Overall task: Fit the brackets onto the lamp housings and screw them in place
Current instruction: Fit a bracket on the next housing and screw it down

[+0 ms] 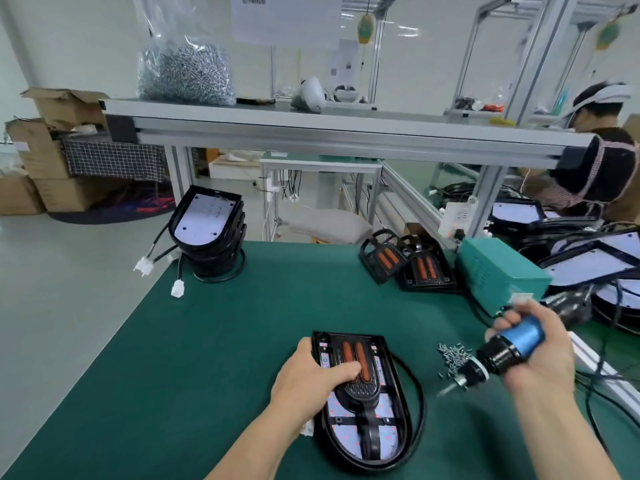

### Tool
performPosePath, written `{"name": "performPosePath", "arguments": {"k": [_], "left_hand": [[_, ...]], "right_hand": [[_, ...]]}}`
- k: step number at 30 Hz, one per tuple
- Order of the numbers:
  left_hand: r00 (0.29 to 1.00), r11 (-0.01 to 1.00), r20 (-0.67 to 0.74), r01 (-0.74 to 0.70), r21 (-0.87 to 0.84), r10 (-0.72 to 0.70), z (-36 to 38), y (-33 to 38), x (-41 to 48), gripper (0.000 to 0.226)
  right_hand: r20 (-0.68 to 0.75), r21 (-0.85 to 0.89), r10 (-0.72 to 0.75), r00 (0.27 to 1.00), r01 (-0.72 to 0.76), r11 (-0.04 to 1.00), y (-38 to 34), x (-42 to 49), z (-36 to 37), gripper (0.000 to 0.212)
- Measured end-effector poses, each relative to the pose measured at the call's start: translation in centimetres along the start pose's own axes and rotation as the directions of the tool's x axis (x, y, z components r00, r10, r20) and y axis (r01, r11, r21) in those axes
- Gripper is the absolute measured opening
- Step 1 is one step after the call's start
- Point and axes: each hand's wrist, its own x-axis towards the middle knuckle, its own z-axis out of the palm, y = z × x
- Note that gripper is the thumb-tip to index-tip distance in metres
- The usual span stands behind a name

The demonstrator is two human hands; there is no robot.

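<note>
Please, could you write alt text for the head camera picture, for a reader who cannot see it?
On a green mat, a person's left hand holds a black lamp housing with a bracket lying on it, while the right hand grips a blue electric screwdriver to its right, not touching it. Loose screws lie between them.

Bare mat [225,341] L of lamp housing [343,434]; screw pile [453,355] just R.

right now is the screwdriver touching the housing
No, the screwdriver in the right hand is off to the housing's right, by the loose screws.
</note>
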Motion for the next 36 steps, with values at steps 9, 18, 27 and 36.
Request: {"name": "performPosePath", "arguments": {"k": [9, 18, 27, 36], "left_hand": [[0.991, 0.926, -0.080, -0.070, 0.372, 0.107, 0.2, 0.8, 0.2, 0.100], [0.738, 0.303, 0.426, -0.629, 0.716, 0.524, 9.3, 8.0, 1.6, 0.020], [0.721, 0.257, 0.571, -0.682, 0.685, 0.393, 13.6, 7.7, 4.8, 0.016], [0.692, 0.438, 0.591, -0.721, 0.537, 0.415, 12.9, 7.5, 4.1, 0.015]], "right_hand": [[0.005, 0.306, 0.049, 0.999, -0.048, 0.951, 0.3, 1.3, -7.6, 0.026], [-0.025, 0.267, 0.108, 0.994, -0.098, 0.959, 0.4, 1.3, -7.4, 0.017], [-0.022, 0.239, 0.109, 0.994, -0.101, 0.966, 0.6, 0.7, -7.2, 0.018], [-0.029, 0.231, 0.097, 0.995, -0.088, 0.969, 0.6, 0.9, -7.3, 0.017]]}}
